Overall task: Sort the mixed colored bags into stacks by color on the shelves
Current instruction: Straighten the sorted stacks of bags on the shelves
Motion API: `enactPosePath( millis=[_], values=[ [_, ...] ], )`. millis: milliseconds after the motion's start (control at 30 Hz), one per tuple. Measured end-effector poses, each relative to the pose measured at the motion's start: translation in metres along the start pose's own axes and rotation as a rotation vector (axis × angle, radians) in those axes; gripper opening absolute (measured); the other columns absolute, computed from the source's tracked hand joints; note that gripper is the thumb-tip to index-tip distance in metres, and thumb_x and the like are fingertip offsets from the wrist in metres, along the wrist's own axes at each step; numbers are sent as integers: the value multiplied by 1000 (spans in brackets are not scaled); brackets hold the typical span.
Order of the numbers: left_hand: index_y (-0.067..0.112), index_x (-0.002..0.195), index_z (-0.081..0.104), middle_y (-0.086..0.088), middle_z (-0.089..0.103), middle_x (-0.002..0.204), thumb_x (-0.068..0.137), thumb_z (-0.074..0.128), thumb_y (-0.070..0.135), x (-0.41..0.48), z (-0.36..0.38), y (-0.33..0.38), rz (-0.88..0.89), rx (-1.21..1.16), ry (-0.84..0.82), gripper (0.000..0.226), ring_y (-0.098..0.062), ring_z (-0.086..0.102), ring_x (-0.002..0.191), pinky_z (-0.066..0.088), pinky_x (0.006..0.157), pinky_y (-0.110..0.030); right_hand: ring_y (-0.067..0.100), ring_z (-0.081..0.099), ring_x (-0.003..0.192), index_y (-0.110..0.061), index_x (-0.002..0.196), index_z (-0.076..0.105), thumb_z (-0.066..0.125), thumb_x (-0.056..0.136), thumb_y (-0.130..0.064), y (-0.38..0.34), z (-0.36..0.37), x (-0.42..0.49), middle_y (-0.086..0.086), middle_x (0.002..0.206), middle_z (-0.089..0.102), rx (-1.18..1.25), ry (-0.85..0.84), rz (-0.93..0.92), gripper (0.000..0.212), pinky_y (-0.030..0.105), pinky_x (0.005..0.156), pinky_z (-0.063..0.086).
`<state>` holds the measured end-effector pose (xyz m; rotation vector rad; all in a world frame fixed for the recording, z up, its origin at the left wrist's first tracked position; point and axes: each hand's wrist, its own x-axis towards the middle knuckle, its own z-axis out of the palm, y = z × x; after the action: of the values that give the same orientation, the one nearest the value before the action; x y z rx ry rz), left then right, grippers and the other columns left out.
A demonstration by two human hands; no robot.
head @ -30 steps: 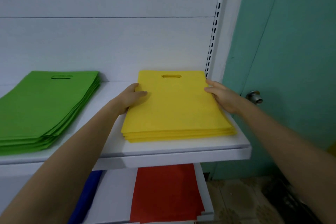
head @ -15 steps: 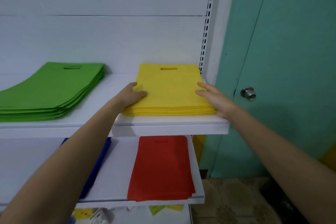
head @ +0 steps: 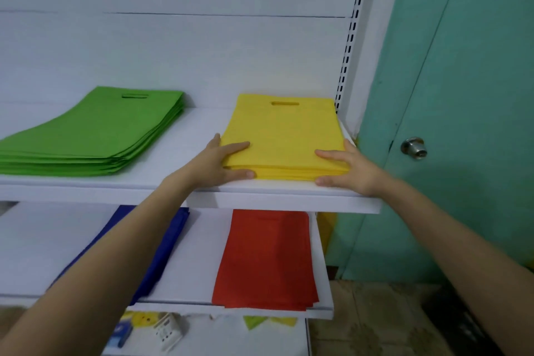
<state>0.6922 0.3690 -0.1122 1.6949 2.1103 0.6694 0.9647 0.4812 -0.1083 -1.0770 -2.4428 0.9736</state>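
Note:
A stack of yellow bags point(head: 284, 136) lies at the right end of the upper white shelf point(head: 161, 179). My left hand point(head: 219, 163) sits at the stack's near-left corner, fingers straight on top and thumb along the front edge. At the near-right corner my right hand point(head: 346, 167) rests the same way. A stack of green bags point(head: 95, 133) lies to the left on the same shelf. On the lower shelf point(head: 193, 266) a red stack point(head: 265, 257) lies on the right and a blue stack point(head: 170, 240) on the left, partly hidden by my left arm.
A teal door point(head: 462, 81) with a metal knob point(head: 413, 147) stands right of the shelf upright. Below the lower shelf lie small items and scraps of yellow and green point(head: 260, 322). Patterned floor shows at the bottom right.
Both hands slid from the stack's sides toward its near corners, thumbs now along the front edge. The camera has dropped and pulled back, showing more of the lower shelf.

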Motion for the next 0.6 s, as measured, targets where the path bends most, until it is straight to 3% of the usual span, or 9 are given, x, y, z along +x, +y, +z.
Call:
enactPosePath(
  millis=[100, 167, 267, 333, 400, 467, 533, 600],
  values=[
    [43, 140, 27, -13, -6, 156, 69, 71, 50, -8, -2, 4, 16, -40, 29, 84, -19, -1, 145, 13, 115, -33, 18, 1, 145, -43, 136, 36, 72, 53, -53, -9, 1, -5, 3, 157, -7, 29, 42, 48, 91, 34, 117, 8],
    [36, 141, 30, -8, 0, 157, 69, 72, 48, -15, -1, 3, 77, -101, 158, 84, -16, 4, 145, 13, 112, -26, 17, -1, 145, -43, 138, 33, 71, 56, -52, -15, 5, -15, 2, 156, -10, 23, 131, 46, 91, 35, 115, 9],
    [17, 135, 44, -6, 30, 149, 79, 66, 44, -41, 7, 4, 335, -146, 486, 66, -8, 27, 136, 17, 105, -5, 18, 1, 145, -37, 138, 36, 73, 68, -49, -25, 25, -39, 0, 156, -5, -176, 387, -46, 81, 35, 114, 9],
    [6, 127, 51, -8, 46, 136, 85, 60, 36, -63, 20, 6, 543, -147, 593, 52, -10, 41, 126, 28, 105, -10, 20, 8, 144, -31, 137, 41, 69, 71, -52, -35, 52, -55, 2, 155, 8, -241, 500, -219, 74, 31, 112, 11],
    [2, 123, 54, -10, 53, 129, 88, 57, 25, -84, 41, 2, 696, -106, 588, 42, -16, 48, 121, 36, 104, -21, 21, 18, 141, -22, 134, 45, 60, 78, -51, -44, 88, -68, 8, 151, 21, -272, 544, -416, 65, 25, 114, 15],
    [2, 121, 56, -11, 57, 126, 88, 55, 20, -102, 65, -12, 768, -61, 551, 37, -17, 52, 117, 40, 101, -23, 22, 26, 138, -14, 131, 49, 57, 84, -44, -48, 130, -78, 13, 146, 32, -283, 566, -532, 56, 30, 115, 23],
    [3, 120, 58, -11, 59, 124, 89, 53, 19, -116, 88, -38, 757, -46, 496, 35, -17, 53, 115, 41, 99, -23, 19, 30, 136, -13, 129, 52, 58, 86, -39, -43, 170, -88, 10, 144, 37, -246, 542, -534, 51, 32, 112, 29],
    [5, 121, 57, -9, 60, 124, 90, 50, 21, -125, 112, -70, 670, -43, 427, 36, -16, 54, 114, 41, 98, -23, 10, 29, 135, -14, 128, 53, 58, 84, -38, -27, 207, -96, 2, 142, 37, -194, 471, -442, 51, 21, 112, 25]
  ],
)
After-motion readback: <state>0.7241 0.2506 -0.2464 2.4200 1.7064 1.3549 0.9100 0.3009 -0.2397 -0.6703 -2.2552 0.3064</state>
